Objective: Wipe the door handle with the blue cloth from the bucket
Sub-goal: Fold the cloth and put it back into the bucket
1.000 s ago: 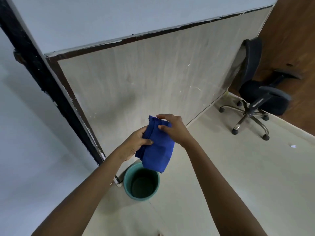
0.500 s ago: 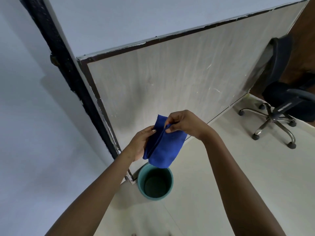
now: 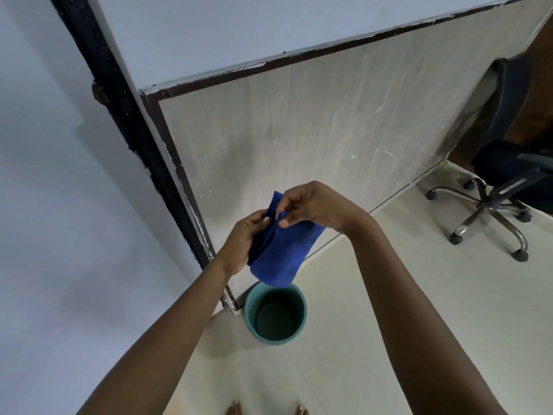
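I hold the blue cloth (image 3: 281,253) up in front of me with both hands, above the green bucket (image 3: 276,313) that stands on the floor. My left hand (image 3: 244,242) grips the cloth's left side. My right hand (image 3: 311,205) pinches its upper edge between thumb and fingers. The cloth hangs folded, its lower end just over the bucket's rim. The pale wooden door (image 3: 314,139) stands open behind the cloth. No door handle shows in this view.
A black door frame (image 3: 125,115) with a small metal fitting (image 3: 100,91) runs down the left beside a grey wall. A black swivel chair (image 3: 508,163) on castors stands at the right. My toes (image 3: 266,410) show at the bottom edge.
The view has swung to the left, so door, bucket and chair sit further right in frame. My right hand has shifted its pinch along the cloth's top edge; both hands keep hold.
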